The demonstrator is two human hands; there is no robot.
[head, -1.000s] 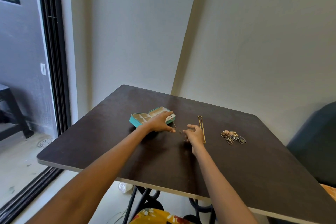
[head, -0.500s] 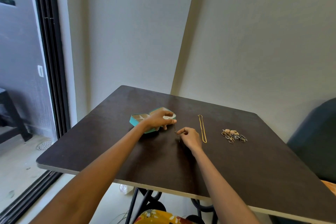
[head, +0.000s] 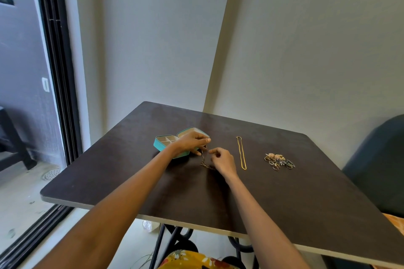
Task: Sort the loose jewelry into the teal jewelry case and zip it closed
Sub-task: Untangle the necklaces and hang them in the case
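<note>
**Now: thin chain pinched beside the open case**

Left hand (head: 192, 143) pinches a thin chain (head: 203, 160) at its top, just right of the open teal jewelry case (head: 162, 145). Right hand (head: 223, 159), fingers curled, sits beside the chain's lower end; whether it grips the chain is unclear. A gold necklace (head: 241, 153) and a pile of rings (head: 278, 160) lie further right on the dark table (head: 284, 203).

Dark table (head: 284, 203) with open teal jewelry case (head: 162, 145), gold chain (head: 241, 153), and heap of rings (head: 278, 160).

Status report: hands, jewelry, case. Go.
Left hand pinches thin chain dangling to table; right hand curled beside it. Teal jewelry case open. Gold necklace, ring pile unsorted. Nothing blocking.
</note>
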